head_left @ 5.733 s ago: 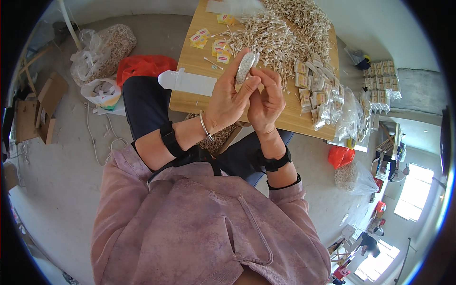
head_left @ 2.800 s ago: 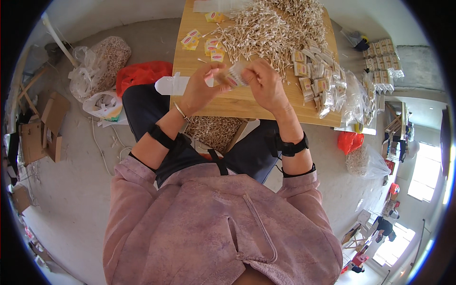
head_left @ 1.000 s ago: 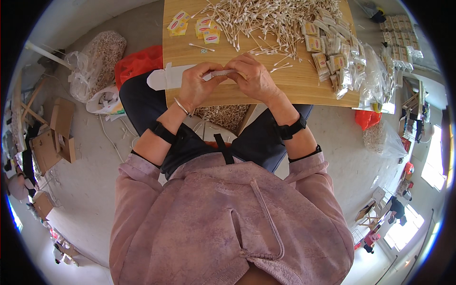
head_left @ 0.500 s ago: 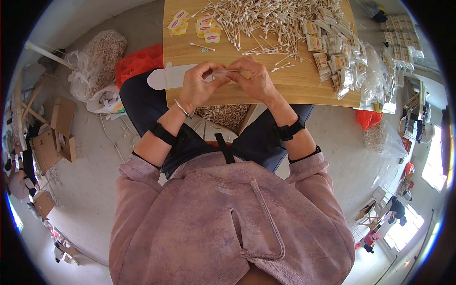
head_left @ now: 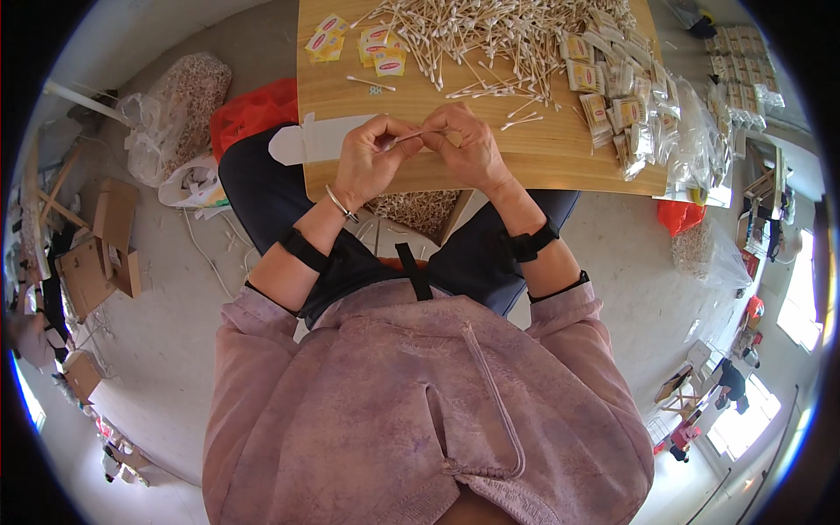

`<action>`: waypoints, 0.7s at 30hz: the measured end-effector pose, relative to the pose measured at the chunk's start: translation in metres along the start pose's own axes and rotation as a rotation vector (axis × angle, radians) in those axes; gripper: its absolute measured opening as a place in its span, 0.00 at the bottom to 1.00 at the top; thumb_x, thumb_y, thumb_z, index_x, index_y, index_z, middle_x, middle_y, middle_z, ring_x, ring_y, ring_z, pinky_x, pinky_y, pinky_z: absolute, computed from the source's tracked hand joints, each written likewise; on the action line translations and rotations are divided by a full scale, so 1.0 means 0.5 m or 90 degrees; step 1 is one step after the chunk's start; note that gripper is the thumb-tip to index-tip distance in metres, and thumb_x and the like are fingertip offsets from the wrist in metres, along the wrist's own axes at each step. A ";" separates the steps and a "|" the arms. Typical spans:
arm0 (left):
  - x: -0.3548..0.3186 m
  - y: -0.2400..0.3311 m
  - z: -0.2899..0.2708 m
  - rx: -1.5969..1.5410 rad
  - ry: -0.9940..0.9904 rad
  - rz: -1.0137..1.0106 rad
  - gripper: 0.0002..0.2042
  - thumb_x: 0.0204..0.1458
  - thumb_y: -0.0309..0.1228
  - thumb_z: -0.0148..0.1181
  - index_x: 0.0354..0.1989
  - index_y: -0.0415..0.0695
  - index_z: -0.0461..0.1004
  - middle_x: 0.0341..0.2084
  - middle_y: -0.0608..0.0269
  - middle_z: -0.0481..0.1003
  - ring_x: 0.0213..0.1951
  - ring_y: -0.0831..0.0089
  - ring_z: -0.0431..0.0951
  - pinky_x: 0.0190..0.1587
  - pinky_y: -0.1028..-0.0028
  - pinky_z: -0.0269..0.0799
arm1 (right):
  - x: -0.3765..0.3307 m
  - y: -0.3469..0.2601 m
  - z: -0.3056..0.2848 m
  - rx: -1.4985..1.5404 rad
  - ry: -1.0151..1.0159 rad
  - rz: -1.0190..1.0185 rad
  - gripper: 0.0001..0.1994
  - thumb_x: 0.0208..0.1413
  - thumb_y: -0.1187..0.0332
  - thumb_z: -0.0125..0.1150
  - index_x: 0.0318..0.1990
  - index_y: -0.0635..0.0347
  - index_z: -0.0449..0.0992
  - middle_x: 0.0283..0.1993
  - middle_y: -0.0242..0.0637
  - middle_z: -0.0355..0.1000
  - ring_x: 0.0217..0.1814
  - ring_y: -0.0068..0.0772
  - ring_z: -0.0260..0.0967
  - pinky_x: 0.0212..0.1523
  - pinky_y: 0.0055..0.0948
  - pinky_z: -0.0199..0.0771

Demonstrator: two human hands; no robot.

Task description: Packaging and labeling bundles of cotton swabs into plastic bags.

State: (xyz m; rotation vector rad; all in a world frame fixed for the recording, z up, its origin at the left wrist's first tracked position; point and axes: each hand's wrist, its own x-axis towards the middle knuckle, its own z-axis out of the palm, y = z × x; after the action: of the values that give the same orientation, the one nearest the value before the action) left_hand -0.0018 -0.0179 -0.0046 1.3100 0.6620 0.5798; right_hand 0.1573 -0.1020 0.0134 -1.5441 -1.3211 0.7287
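Observation:
Over the near edge of the wooden table, both hands meet on a small clear plastic packet, now seen almost edge-on. My left hand pinches one end between thumb and fingers. The other end is in the closed fingers of my right hand. What lies inside the packet cannot be made out. A white flat sheet lies beside my left hand. Beyond the hands is a large heap of cotton swabs, with a few loose ones nearer. Small yellow-and-white cards lie at the far left.
Filled swab packets pile up on the table's right, beside clear plastic bags. Below the table edge stands a box of swabs. On the floor are a red bag, a swab-filled sack and cardboard boxes.
The packet between my hands has tilted from showing its face to nearly edge-on. Both hands stay in almost the same place, with fingers slightly shifted.

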 end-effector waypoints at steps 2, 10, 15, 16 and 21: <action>-0.003 -0.009 -0.003 -0.045 -0.043 -0.043 0.06 0.51 0.24 0.63 0.34 0.38 0.73 0.34 0.65 0.76 0.36 0.82 0.73 0.42 0.81 0.69 | -0.005 0.016 0.003 0.021 0.002 0.004 0.03 0.47 0.75 0.65 0.30 0.60 0.78 0.33 0.35 0.73 0.41 0.36 0.67 0.43 0.29 0.68; 0.004 -0.054 0.011 -0.198 -0.075 -0.026 0.05 0.60 0.31 0.51 0.38 0.43 0.66 0.33 0.70 0.69 0.37 0.84 0.64 0.44 0.82 0.61 | -0.005 0.030 0.000 0.424 -0.045 0.253 0.03 0.50 0.76 0.62 0.33 0.64 0.79 0.39 0.31 0.72 0.42 0.24 0.66 0.49 0.23 0.62; 0.013 -0.063 0.009 -0.202 -0.104 -0.033 0.03 0.60 0.29 0.49 0.36 0.44 0.65 0.32 0.72 0.66 0.36 0.85 0.61 0.42 0.83 0.59 | 0.001 0.024 -0.010 0.448 -0.052 0.303 0.05 0.51 0.74 0.61 0.32 0.66 0.80 0.39 0.33 0.74 0.42 0.22 0.68 0.46 0.22 0.66; 0.015 -0.059 0.009 -0.221 -0.104 -0.039 0.02 0.59 0.28 0.49 0.36 0.44 0.66 0.32 0.72 0.66 0.35 0.85 0.61 0.42 0.83 0.59 | 0.001 0.025 -0.011 0.447 -0.050 0.302 0.05 0.51 0.74 0.61 0.32 0.66 0.80 0.39 0.33 0.74 0.42 0.22 0.68 0.46 0.22 0.66; 0.024 -0.073 -0.009 -0.282 -0.124 -0.037 0.01 0.57 0.23 0.49 0.36 0.43 0.67 0.31 0.73 0.66 0.35 0.85 0.63 0.42 0.83 0.59 | 0.006 0.039 -0.017 0.460 -0.082 0.307 0.06 0.52 0.73 0.60 0.34 0.65 0.80 0.39 0.31 0.74 0.44 0.23 0.68 0.48 0.21 0.65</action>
State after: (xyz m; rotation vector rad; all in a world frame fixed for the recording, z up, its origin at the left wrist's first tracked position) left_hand 0.0040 -0.0124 -0.0425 0.9145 0.3805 0.5086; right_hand 0.1732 -0.1009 -0.0007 -1.2169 -0.6322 1.4411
